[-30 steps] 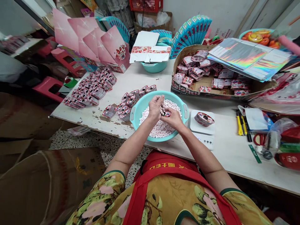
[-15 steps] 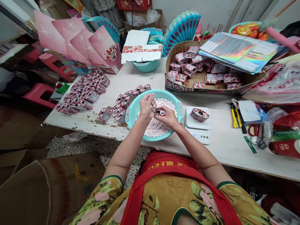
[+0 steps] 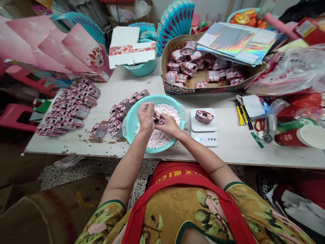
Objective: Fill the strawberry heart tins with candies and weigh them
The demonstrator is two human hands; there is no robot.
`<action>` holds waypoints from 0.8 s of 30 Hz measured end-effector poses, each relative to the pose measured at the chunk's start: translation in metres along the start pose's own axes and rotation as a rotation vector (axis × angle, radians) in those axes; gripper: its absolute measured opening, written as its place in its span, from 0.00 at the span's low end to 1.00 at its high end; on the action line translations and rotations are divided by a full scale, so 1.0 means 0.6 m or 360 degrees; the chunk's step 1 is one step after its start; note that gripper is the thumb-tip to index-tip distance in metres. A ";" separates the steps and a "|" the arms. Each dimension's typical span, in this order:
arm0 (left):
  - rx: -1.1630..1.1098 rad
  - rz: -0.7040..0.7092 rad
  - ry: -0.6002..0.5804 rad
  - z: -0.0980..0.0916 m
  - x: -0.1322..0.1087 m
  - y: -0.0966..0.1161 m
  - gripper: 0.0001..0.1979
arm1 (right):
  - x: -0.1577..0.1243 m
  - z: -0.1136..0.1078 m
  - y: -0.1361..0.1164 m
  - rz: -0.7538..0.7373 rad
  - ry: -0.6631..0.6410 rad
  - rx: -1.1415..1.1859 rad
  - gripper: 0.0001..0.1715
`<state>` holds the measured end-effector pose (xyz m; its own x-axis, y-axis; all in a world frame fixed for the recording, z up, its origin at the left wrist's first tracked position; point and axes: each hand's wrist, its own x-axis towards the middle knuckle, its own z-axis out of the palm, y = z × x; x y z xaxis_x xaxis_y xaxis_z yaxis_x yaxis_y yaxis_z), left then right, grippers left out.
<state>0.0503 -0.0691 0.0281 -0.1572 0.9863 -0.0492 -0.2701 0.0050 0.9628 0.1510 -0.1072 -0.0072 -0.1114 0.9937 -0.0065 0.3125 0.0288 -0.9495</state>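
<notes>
Over the turquoise basin (image 3: pixel 129 127) of small pale pink pellets (image 3: pixel 158 140), my right hand (image 3: pixel 170 125) holds a small printed container (image 3: pixel 159 121) with an opening in its top. My left hand (image 3: pixel 146 117) is closed just left of that opening, its fingertips by the container; a few pale pellets seem to show at them. On the white scale (image 3: pixel 203 130), right of the basin, rests another such container (image 3: pixel 204 116). Several more containers (image 3: pixel 122 112) stand close together at the basin's left side.
Rows of containers (image 3: pixel 73 105) cover the table's left part, before pink display cards (image 3: pixel 83 47). A cardboard box (image 3: pixel 177 88) of containers stands behind the basin. Cutters (image 3: pixel 241 113) and a red cup (image 3: pixel 291 138) lie at the right.
The view has shifted, so the table's things appear further left. My left hand has lowered and come closer to the container's opening, while my right hand still holds the container.
</notes>
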 end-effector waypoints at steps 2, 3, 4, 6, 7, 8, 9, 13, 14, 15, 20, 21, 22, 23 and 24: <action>-0.0012 0.0012 0.0019 0.000 -0.002 0.003 0.17 | -0.003 0.001 -0.002 -0.0009 -0.0001 0.0027 0.17; -0.0040 0.0003 0.0023 -0.002 -0.002 0.007 0.17 | -0.005 0.002 -0.003 -0.0017 0.0006 0.0053 0.17; -0.0077 -0.0021 0.0017 -0.005 0.001 0.014 0.17 | -0.008 0.003 -0.004 -0.0022 0.0017 0.0078 0.18; -0.0162 -0.0121 0.0025 -0.018 0.013 0.032 0.16 | -0.014 0.004 -0.005 -0.0014 0.0033 0.0121 0.19; -0.0198 -0.0193 0.0060 -0.028 0.022 0.042 0.17 | -0.018 0.003 -0.007 -0.0009 0.0038 0.0141 0.20; -0.0221 -0.0259 0.0113 -0.040 0.032 0.050 0.18 | -0.022 0.001 -0.009 -0.0010 0.0042 0.0169 0.20; -0.0229 -0.0314 0.0179 -0.052 0.042 0.055 0.19 | -0.028 -0.003 -0.011 -0.0017 0.0046 0.0205 0.21; -0.0102 -0.0534 0.0297 -0.089 0.060 0.039 0.21 | -0.065 -0.038 -0.026 -0.0050 0.0083 0.0430 0.24; -0.0043 -0.0624 0.0250 -0.091 0.057 0.029 0.21 | -0.081 -0.053 -0.028 -0.0050 0.0092 0.0476 0.25; -0.0005 -0.0713 0.0198 -0.087 0.052 0.018 0.21 | -0.098 -0.071 -0.029 -0.0051 0.0107 0.0516 0.27; 0.0646 -0.0296 -0.0539 0.022 0.012 -0.028 0.17 | -0.209 -0.196 0.003 -0.0010 0.0636 0.0475 0.31; 0.0820 -0.0135 -0.0729 0.058 0.002 -0.036 0.14 | -0.230 -0.225 0.013 0.0039 0.0837 0.0395 0.30; 0.0922 -0.0033 -0.0900 0.096 -0.010 -0.044 0.09 | -0.248 -0.254 0.022 0.0099 0.1051 0.0316 0.31; 0.1162 0.0179 -0.1137 0.133 -0.021 -0.053 0.05 | -0.264 -0.281 0.031 0.0137 0.1260 0.0243 0.31; 0.1504 0.0404 -0.1377 0.167 -0.033 -0.061 0.04 | -0.276 -0.306 0.039 0.0159 0.1439 0.0179 0.32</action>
<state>0.1582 -0.0726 0.0206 0.6488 0.7610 0.0054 0.5000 -0.4316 0.7508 0.3497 -0.2512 0.0293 0.7071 0.6981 0.1127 0.1819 -0.0255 -0.9830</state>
